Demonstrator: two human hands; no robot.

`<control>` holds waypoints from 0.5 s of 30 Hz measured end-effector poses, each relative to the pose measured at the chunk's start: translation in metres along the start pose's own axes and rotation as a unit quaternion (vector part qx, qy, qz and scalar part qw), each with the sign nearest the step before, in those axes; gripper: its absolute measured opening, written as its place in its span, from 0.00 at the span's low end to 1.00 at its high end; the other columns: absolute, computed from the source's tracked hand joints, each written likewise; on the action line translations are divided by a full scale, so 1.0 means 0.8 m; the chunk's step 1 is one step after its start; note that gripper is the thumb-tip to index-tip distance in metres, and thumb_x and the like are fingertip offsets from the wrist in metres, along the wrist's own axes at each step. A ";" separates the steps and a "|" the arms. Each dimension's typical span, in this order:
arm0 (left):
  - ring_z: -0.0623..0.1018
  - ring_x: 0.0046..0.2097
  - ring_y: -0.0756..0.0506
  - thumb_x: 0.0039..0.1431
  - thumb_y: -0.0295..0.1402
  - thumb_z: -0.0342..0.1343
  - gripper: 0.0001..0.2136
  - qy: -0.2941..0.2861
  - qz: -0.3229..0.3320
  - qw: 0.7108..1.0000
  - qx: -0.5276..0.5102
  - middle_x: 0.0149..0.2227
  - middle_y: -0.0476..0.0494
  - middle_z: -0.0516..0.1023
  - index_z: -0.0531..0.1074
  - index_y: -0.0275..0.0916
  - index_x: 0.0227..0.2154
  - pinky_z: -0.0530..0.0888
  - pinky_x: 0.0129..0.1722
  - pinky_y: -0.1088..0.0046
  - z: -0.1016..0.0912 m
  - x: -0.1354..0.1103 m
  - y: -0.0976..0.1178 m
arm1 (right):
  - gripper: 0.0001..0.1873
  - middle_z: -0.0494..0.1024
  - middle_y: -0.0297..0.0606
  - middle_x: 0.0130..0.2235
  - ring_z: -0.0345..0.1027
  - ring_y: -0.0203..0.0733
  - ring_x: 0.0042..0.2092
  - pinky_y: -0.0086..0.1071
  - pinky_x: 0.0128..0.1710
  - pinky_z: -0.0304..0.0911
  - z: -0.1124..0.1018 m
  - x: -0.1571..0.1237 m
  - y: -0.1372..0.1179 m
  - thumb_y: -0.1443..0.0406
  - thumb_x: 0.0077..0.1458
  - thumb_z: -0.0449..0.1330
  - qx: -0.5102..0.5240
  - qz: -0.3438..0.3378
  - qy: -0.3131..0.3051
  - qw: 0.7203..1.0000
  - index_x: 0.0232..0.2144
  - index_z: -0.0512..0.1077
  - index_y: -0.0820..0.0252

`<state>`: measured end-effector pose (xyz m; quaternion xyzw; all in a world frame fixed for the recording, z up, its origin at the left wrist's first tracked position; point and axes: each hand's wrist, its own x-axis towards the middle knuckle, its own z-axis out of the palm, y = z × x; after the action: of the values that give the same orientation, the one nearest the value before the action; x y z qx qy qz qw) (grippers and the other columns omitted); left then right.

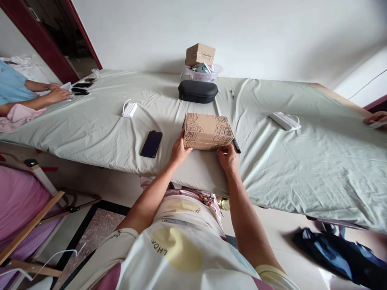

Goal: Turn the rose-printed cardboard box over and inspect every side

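A brown cardboard box [208, 129] printed with dark rose outlines lies on the cloth-covered table [99, 133] right in front of me. My left hand [179, 151] grips its near left corner with the fingers curled against the side. My right hand [229, 158] holds the near right corner, thumb on the front face. A slim dark object [236, 146] pokes out beside the box's right edge, touching my right hand.
A black phone [151, 143] lies left of the box. Behind it sit a black zip case [197, 91], a clear tub [203, 73] and a small cardboard box [200, 54]. White chargers [130, 109] [284, 121] lie either side. Another person's hands [59, 93] rest far left; a hand [376, 118] shows far right.
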<state>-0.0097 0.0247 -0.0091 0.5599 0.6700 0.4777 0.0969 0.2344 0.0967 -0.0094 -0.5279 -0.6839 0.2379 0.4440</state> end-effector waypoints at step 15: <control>0.77 0.65 0.35 0.67 0.46 0.65 0.30 0.097 0.053 0.994 -0.026 0.62 0.30 0.77 0.67 0.39 0.66 0.73 0.68 0.57 -0.008 -0.003 0.005 | 0.30 0.79 0.45 0.46 0.75 0.49 0.47 0.49 0.53 0.72 -0.008 -0.007 -0.017 0.43 0.60 0.58 0.089 -0.108 0.098 0.985 0.52 0.71 0.58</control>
<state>-0.0107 0.0190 -0.0038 0.5431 0.6328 0.5516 0.0209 0.2333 0.0857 0.0027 -0.4303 -0.6660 0.1956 0.5771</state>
